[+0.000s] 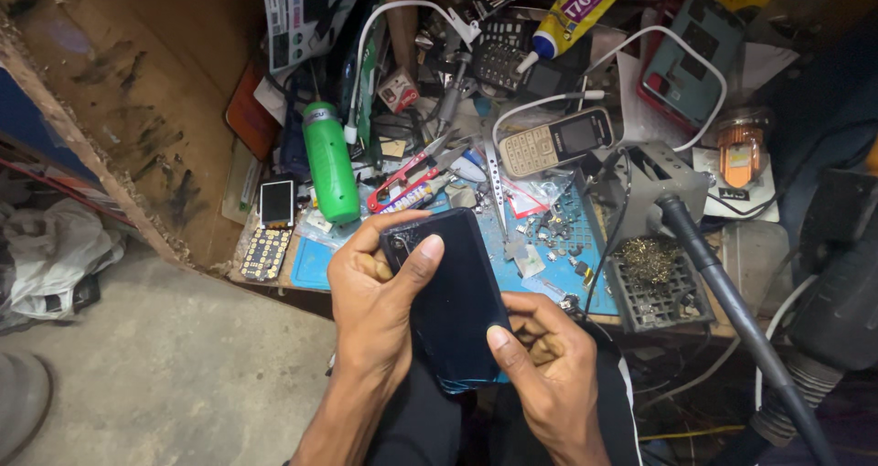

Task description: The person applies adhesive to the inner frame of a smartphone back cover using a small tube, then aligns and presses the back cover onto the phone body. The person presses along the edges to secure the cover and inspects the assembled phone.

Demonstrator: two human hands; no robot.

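The person holds a glossy black slab-shaped smartphone (453, 292) over the lap, just off the near edge of the cluttered wooden table (274, 278). The left hand (375, 306) has its grip closed around the phone's left side, thumb pressed on the upper back; the right hand (549, 370) has its grip closed on the lower right edge, thumb on the glass.

The phone hangs over open floor rather than the table, so a slipping thumb on the smooth back could likely drop it. Hard pressing might also crack the panel.

At the table's far edge lies a yellow glue tube with a purple label (576, 9). A white printed card package (297, 13) leans at the far left corner. A small red-and-white box (400, 91) sits among tools behind a green plastic bottle (329, 160).
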